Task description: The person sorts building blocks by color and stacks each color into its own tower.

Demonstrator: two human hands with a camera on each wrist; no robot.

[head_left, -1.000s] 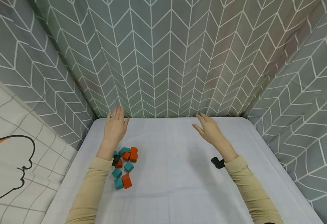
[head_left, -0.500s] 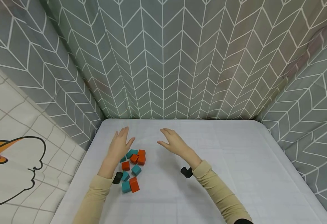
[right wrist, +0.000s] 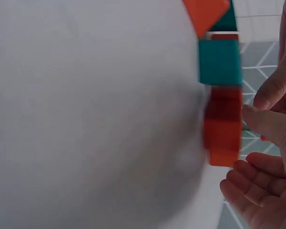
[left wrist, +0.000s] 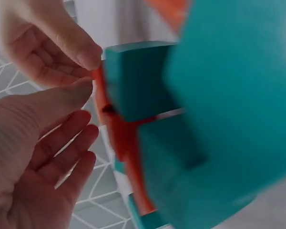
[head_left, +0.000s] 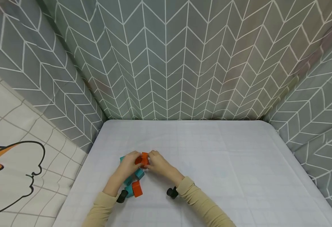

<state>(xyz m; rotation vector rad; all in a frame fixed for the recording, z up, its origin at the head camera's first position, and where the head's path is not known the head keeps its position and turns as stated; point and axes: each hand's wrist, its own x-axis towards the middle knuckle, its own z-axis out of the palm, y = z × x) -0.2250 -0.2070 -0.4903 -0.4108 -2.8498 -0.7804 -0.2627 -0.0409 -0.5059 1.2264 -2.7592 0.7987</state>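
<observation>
Left hand (head_left: 129,164): loosely bent fingers, left of the orange blocks (head_left: 145,160).
Right hand (head_left: 158,164): likewise, on their right; I cannot tell whether either pinches.
Table (head_left: 225,170): white, blocks between my hands.
Teal blocks (head_left: 139,174): just beside; light, even pressure should spare them.

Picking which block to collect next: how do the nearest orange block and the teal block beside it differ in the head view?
The nearest orange block is orange; the teal block is teal. The orange block lies to the right, the teal block to the left. The orange block is unobstructed, while a black wrist device partly covers the teal block. Both rest on the white tabletop.
</observation>
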